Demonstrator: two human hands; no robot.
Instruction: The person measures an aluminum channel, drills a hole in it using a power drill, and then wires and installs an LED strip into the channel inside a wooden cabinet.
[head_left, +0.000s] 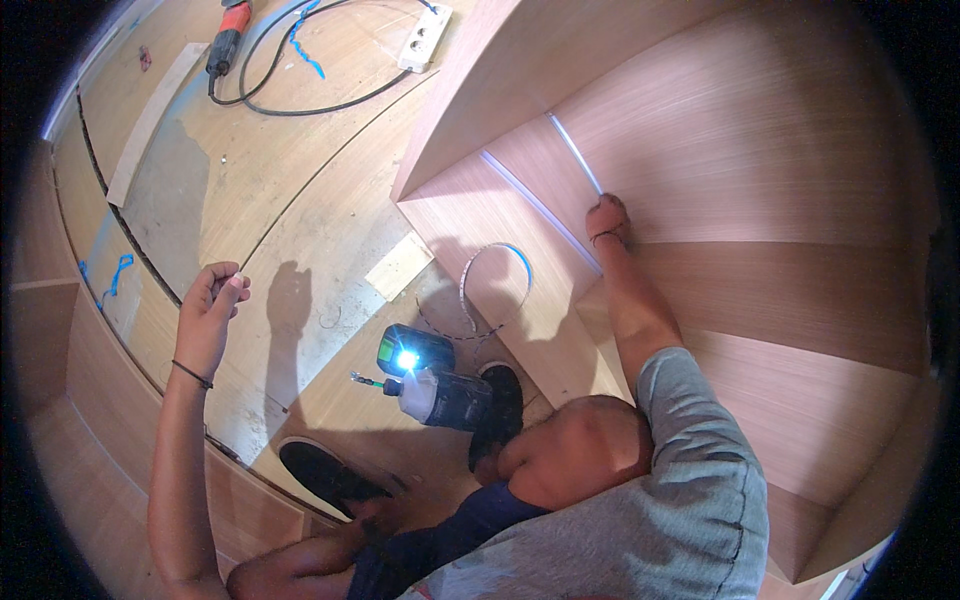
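Inside a wood-grain cabinet (800, 170), my right hand (608, 216) is closed against a panel. It touches the lower end of a thin pale strip (574, 150) set in that panel. Whatever its fingers hold is hidden. A second pale strip (540, 210) runs alongside, to the left. Raised over the floor on the left, my left hand (212, 300) has thumb and fingers pinched. A tiny pale bit shows at the fingertips, too small to name. Between my arms, a loose curl of LED strip (465, 285) with thin wires lies by the cabinet edge.
A cordless drill (440, 398) with a bit and its lamp lit is near my feet. A small wood offcut (400, 266) lies beside the cabinet. Farther off are a power strip (423, 40), a looping black cable (330, 108), a red-and-black corded tool (229, 40) and a long board (157, 120).
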